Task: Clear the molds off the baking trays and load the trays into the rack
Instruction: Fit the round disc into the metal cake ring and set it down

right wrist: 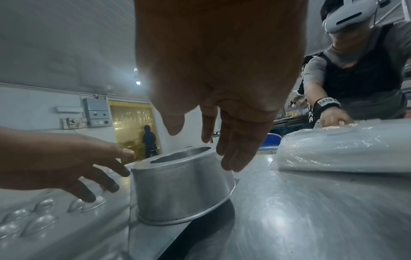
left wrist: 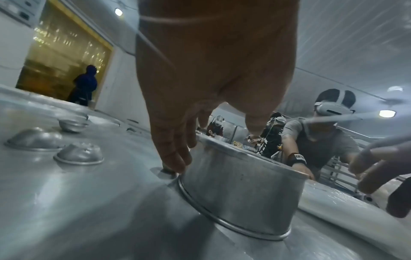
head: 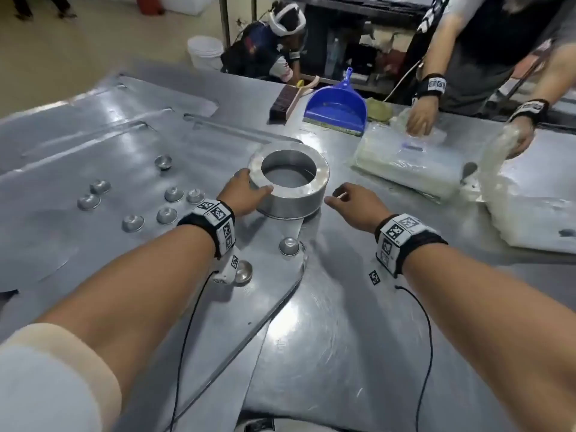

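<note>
A large round metal mold (head: 290,185) with a hole in its top stands upside down on a flat grey baking tray (head: 268,304). My left hand (head: 249,190) touches the mold's left wall, thumb laid on the top rim, fingers spread and fairly straight against the side (left wrist: 173,158). My right hand (head: 349,199) hovers just right of the mold (right wrist: 182,190), fingers extended and holding nothing. Several small dome-shaped molds (head: 168,215) lie scattered on the tray to the left. Another dome (head: 289,246) and a small upturned cup (head: 243,271) sit near my left wrist.
Plastic-wrapped packs (head: 408,163) lie on the steel table (head: 343,353) at the right, handled by another person's hands (head: 420,118). A blue dustpan (head: 338,106) and a brush (head: 285,102) sit at the far edge. A white bucket (head: 205,53) and a crouching person are beyond it.
</note>
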Action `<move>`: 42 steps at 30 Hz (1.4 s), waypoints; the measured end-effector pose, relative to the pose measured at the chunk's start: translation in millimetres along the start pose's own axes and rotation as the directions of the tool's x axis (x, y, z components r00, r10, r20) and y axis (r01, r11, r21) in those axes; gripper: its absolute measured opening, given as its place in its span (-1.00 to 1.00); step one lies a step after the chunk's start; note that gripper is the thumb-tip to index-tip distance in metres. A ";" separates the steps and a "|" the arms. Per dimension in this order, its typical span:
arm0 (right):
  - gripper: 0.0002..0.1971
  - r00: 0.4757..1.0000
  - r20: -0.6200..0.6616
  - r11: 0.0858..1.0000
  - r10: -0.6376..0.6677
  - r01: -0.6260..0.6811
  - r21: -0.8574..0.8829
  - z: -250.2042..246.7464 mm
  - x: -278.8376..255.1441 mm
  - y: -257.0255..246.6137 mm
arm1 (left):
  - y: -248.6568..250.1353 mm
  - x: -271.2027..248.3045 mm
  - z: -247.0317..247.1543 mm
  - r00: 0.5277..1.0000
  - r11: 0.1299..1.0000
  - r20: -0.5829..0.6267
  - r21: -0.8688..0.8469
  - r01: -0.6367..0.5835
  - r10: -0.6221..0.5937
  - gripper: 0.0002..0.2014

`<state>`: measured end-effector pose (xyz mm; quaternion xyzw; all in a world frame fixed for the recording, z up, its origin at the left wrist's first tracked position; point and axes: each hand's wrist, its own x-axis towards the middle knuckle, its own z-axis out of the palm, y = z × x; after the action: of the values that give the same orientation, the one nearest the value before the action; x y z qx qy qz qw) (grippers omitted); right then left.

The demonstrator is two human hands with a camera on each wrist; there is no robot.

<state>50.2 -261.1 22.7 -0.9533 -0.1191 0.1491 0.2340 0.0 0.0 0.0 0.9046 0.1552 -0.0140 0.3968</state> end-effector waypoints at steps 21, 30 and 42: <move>-0.23 0.983 0.183 0.918 -0.006 -0.068 0.391 29.7 103.0 34.1 | -37.9 63.8 33.9 0.982 0.858 0.119 -0.478 0.187 -0.148 -0.15; -0.27 0.996 0.004 0.859 -0.089 0.075 0.507 5.5 70.3 28.8 | -10.8 42.3 16.2 0.999 0.910 -0.033 -0.416 0.001 -0.017 0.00; -0.57 0.994 -0.049 0.628 0.095 -0.021 0.778 -2.0 8.9 2.9 | 14.9 -22.5 -11.9 0.997 0.831 -0.056 -0.551 -0.069 0.045 -0.41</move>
<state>59.6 -261.8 20.9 -0.7686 -0.0025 0.1524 0.6213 -18.3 -6.9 22.1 0.7558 0.1336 0.0618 0.6381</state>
